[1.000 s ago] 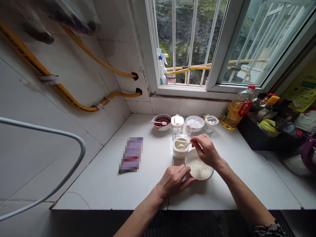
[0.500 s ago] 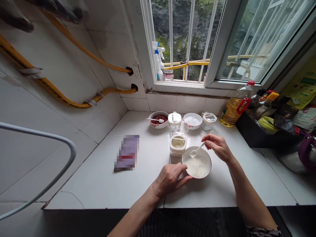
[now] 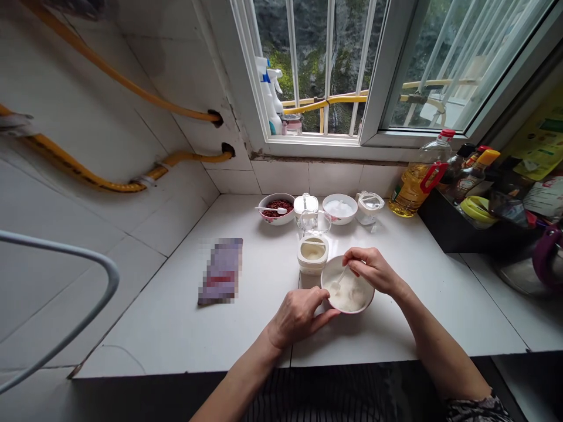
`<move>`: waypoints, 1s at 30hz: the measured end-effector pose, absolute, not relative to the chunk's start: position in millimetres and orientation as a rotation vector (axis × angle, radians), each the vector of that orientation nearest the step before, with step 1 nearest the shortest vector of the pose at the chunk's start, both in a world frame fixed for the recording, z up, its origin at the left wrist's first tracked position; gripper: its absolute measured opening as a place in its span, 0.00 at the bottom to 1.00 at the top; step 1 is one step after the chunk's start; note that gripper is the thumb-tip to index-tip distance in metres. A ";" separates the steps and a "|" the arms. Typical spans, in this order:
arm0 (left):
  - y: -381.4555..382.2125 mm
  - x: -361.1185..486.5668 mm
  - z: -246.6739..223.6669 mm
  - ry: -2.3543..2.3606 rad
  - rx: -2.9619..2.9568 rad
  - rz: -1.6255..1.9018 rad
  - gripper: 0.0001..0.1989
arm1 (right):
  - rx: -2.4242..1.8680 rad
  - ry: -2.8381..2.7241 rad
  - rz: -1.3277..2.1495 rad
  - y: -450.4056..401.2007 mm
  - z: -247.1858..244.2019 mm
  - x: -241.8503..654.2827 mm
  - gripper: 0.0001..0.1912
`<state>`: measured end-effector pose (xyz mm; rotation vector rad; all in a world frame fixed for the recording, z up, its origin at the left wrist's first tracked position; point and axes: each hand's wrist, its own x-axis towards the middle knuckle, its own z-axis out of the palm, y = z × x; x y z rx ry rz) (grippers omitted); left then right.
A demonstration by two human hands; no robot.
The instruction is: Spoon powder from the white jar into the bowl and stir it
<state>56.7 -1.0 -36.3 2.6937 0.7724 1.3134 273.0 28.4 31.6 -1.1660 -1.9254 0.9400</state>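
Note:
My left hand (image 3: 303, 316) grips the near left rim of a bowl (image 3: 372, 291), thumb below and fingers over the edge. Inside lies a white, powdery or granular substance (image 3: 354, 298). My right hand (image 3: 372, 268) pinches the handle of a small white spoon (image 3: 336, 286), whose head dips into the white substance. Just behind the bowl, at its left, stands a squarish cream seasoning jar (image 3: 312, 265) with its clear lid (image 3: 314, 221) raised. Some pale contents show in the jar's mouth.
Along the wall stand a bowl of dried red spice (image 3: 277, 217) with a white spoon across it, a white lidded jar (image 3: 305, 204), a bowl of white grains (image 3: 339, 218) and a clear-lidded jar (image 3: 369, 206). An oil bottle (image 3: 409, 181) and black box (image 3: 444, 231) are right; a purple packet (image 3: 220, 272) lies left.
My right hand has moved left and slightly inward over the bowl, and the spoon has gone down into the white substance. My left hand keeps its grip on the rim. The view has shifted slightly.

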 end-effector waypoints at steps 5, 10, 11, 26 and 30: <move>-0.9 56.8 -36.9 0.763 2.677 1.323 0.11 | -1.215 -1.665 1.082 36.6 32.0 280.9 0.08; -0.1 56.9 -38.8 0.762 2.687 1.323 0.11 | -1.196 -1.451 1.216 43.8 31.2 283.8 0.07; 0.0 56.9 -39.1 0.760 2.687 1.325 0.11 | -1.193 -1.408 1.238 45.1 30.6 284.4 0.06; 0.1 57.9 -37.9 0.806 2.703 1.274 0.15 | -1.019 -1.645 0.557 29.7 18.6 256.9 0.06; 0.2 57.7 -37.9 0.811 2.703 1.277 0.15 | -0.798 -2.129 0.032 29.2 15.3 254.6 0.11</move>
